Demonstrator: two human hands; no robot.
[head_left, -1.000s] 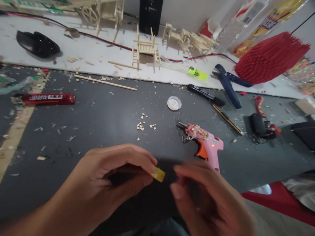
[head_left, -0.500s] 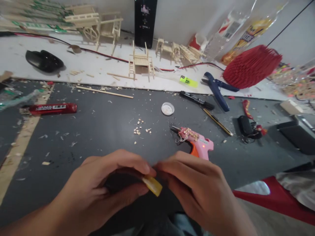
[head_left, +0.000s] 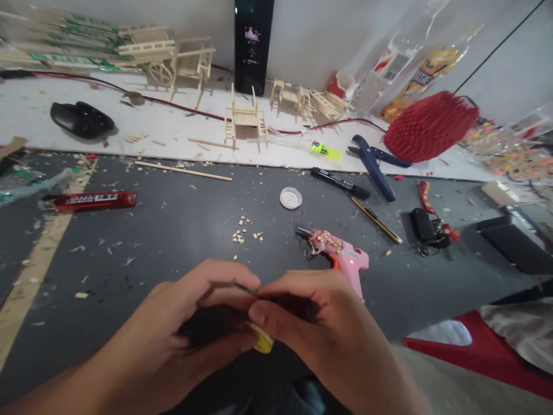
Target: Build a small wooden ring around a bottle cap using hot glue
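Right hand now tight against left hand, both hands curled, fingertips pinched together on a yellow piece.

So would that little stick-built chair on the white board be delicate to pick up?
Probably very light: the miniature chair is just thin wooden sticks. Likely fragile, since its rails and legs are so slim. It may tip easily, standing upright on narrow legs.
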